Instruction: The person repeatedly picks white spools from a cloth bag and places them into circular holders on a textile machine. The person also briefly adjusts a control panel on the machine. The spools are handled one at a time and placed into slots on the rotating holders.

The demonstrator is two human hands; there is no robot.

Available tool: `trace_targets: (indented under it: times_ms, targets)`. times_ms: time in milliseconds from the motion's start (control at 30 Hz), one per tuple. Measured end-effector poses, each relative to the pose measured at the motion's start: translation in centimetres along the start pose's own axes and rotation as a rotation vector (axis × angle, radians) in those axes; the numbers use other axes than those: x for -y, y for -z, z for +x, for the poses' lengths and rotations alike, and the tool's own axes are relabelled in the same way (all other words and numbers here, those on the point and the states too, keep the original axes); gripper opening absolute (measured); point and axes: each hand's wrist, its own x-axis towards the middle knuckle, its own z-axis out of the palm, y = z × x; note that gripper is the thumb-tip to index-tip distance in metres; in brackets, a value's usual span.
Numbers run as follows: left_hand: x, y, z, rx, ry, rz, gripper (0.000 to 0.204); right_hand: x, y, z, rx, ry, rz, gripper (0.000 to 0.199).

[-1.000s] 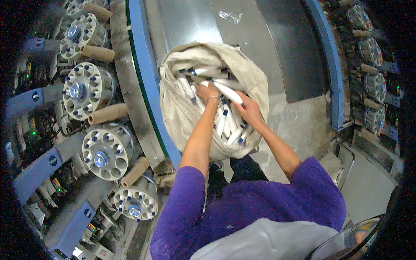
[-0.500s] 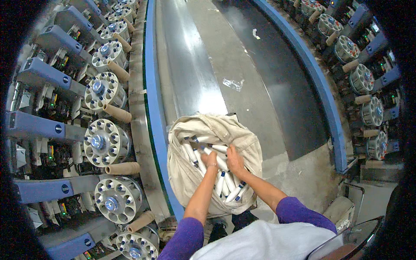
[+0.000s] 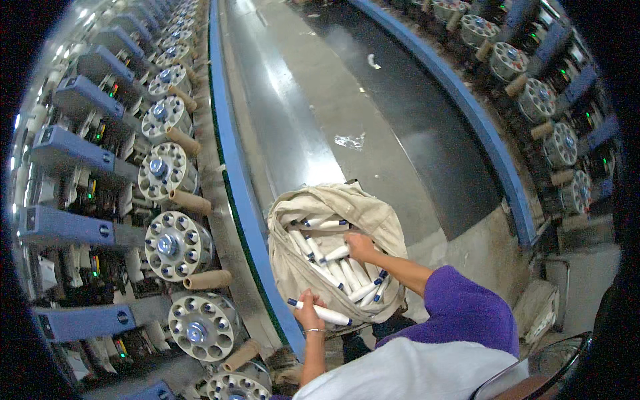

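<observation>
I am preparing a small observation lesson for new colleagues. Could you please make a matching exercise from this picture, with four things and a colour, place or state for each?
1. left hand
2. right hand
3. cloth sack
4. tube

A. brown, beside a round holder
B. over the pile of bobbins
C. beige, open at the top
D. holding a white bobbin at the sack's near left edge

Pairs: 1-D; 2-B; 3-C; 4-A

purple short-sleeved top, pale grey cloth, dark trousers; left hand: thin pale bracelet at wrist.
</observation>
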Motion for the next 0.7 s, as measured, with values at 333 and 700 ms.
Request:
trace_targets:
  times_ms: [333,700]
  targets:
    - [-6.0,6.9,-7.5,0.246,-0.374,0.165,0.023,17.8,5.4,-16.7,0.445,-0.107,1.186,0.042]
    - [-11.5,22.8,-19.4,0.711,-0.357,0.069,0.036,27.4,6.7,-24.6,0.892,0.458,0.839,0.054]
